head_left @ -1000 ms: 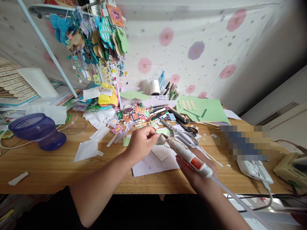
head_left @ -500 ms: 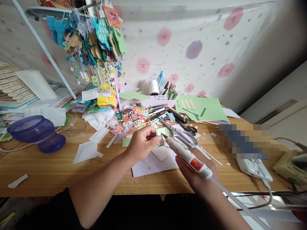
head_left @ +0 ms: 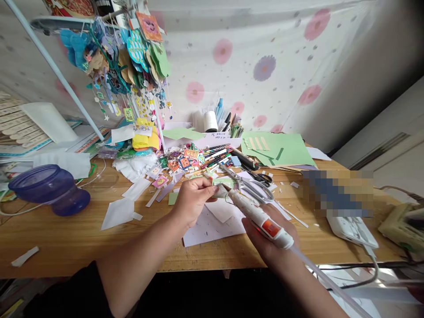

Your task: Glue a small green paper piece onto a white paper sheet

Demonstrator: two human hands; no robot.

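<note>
My left hand (head_left: 191,198) is closed in a pinch on a small pale paper piece (head_left: 220,190) held just above the wooden desk (head_left: 73,234). My right hand (head_left: 273,240) grips a white hot glue gun (head_left: 260,216) with an orange label. Its nozzle points up-left and touches the paper piece. A clear glue stick (head_left: 327,282) trails from the gun's back end toward the lower right. A white sheet (head_left: 212,225) lies on the desk under both hands.
Grey scissors (head_left: 247,183) lie just behind the glue gun. Coloured pencils (head_left: 218,154), small patterned paper squares (head_left: 179,161) and green card (head_left: 281,150) lie further back. A purple bowl (head_left: 49,187) stands at the left. A white power strip (head_left: 353,227) lies at the right. Paper ornaments (head_left: 129,53) hang above.
The glue gun's nozzle has stayed against the paper piece while my left hand turned it slightly. The camera view drifted a little left and down.
</note>
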